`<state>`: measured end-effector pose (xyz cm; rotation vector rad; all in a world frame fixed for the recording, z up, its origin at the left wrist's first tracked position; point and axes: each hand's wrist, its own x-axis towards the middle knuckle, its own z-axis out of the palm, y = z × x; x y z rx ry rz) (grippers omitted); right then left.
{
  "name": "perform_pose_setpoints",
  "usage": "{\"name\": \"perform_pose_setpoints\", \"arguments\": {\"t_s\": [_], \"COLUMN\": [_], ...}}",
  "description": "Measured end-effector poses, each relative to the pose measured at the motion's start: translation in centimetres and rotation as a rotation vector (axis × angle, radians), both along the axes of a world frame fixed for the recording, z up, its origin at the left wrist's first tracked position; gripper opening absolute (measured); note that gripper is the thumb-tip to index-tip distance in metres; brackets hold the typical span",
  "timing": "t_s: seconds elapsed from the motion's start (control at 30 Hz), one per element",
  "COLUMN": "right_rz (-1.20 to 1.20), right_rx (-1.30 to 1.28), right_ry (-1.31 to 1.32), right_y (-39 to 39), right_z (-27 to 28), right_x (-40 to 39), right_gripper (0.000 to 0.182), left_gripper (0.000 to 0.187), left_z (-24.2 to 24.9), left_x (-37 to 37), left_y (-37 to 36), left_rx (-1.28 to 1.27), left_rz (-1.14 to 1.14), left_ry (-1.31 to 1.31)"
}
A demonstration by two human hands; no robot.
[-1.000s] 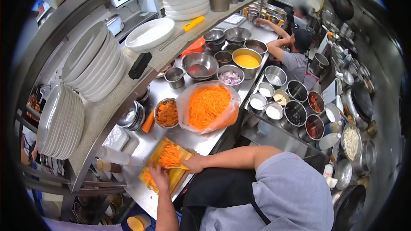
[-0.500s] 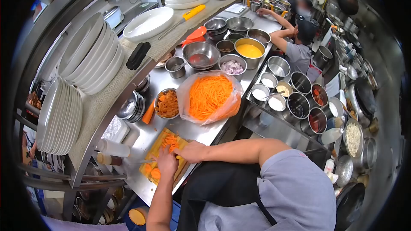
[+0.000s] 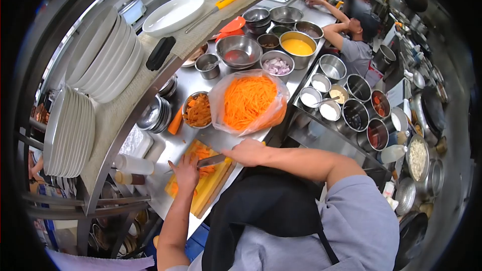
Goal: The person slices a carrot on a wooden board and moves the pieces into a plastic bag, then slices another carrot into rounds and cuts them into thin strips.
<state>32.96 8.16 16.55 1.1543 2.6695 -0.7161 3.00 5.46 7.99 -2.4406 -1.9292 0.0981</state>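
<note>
Kitchen shelving with stacked white plates point(image 3: 70, 135) overhangs the left side of a silver metal counter point(image 3: 173, 149), narrowing the room there. Beyond a yellow rectangular cutting board point(image 3: 213, 190) stand a clear plastic bag point(image 3: 277, 116) heaped with shredded orange carrot point(image 3: 248, 98) and, just left of it, a round steel bowl point(image 3: 193, 124) of orange-brown strips. A translucent white plastic bottle point(image 3: 135, 164) lies to the board's left, a strip of metal showing between them. Close to the counter's near edge, the board lies beside the wearer's black cloth apron point(image 3: 266, 206); its long axis slants from upper right to lower left. Small cut orange carrot pieces point(image 3: 206, 171) lie on it. The right hand point(image 3: 246, 152), fingers closed around the handle, grips a grey steel-bladed knife point(image 3: 211, 160), which points leftward across the board, its far end hard to follow past the left hand point(image 3: 185, 173). That hand's fingers spread over the carrot pieces; whether they grip any cannot be told. Farther off, a co-worker in a grey shirt point(image 3: 355, 54) leans at the counter.
</note>
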Motion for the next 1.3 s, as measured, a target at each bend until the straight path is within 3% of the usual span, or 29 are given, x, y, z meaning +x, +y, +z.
{"name": "perform_pose_setpoints", "arguments": {"t_s": [0.27, 0.37, 0.47, 0.67, 0.73, 0.77, 0.83, 0.93, 1.1, 1.3], "right_rz": [-0.062, -0.111, -0.154, -0.140, -0.148, -0.138, -0.096, -0.075, -0.075, -0.157], "right_rx": [0.071, 0.090, 0.177, 0.153, 0.140, 0.136, 0.191, 0.127, 0.085, 0.043], "right_ry": [-0.065, -0.098, -0.055, -0.060, -0.072, -0.073, -0.024, -0.075, -0.100, -0.170], "right_y": [0.5, 0.8, 1.0, 1.0, 1.0, 0.9, 0.8, 0.5, 0.1, -1.0], "right_z": [1.7, 1.9, 1.1, 2.7, 2.6, 2.3, 1.8, 2.8, 4.2, 6.5], "right_x": [4.9, 6.9, 8.2, 5.7, 4.8, 4.4, 3.4, 2.0, 3.5, 8.6], "right_gripper": [0.031, 0.029, 0.027, 0.038, 0.039, 0.039, 0.041, 0.042, 0.044, 0.048], "left_gripper": [0.042, 0.057, 0.094, 0.085, 0.079, 0.079, 0.076, 0.076, 0.077, 0.075], "left_z": [-2.0, -1.7, -0.4, 5.1, 6.0, 6.3, 6.6, 5.8, 1.1, -0.5], "left_x": [-2.8, -4.0, -4.4, -1.5, 0.4, 1.8, 4.8, 7.5, 4.9, 1.1], "left_y": [0.0, -0.2, -0.5, -0.4, -0.7, -1.1, -2.1, -3.7, -4.4, -5.1], "left_rx": [0.005, -0.085, -0.231, -0.125, -0.004, -0.006, 0.023, -0.007, -0.097, -0.187], "left_rz": [0.082, 0.206, 0.260, 0.257, 0.039, 0.049, -0.157, -0.178, 0.019, 0.213], "left_ry": [-0.019, -0.056, -0.104, -0.262, -0.469, -0.470, -0.423, -0.368, -0.259, -0.203]}}
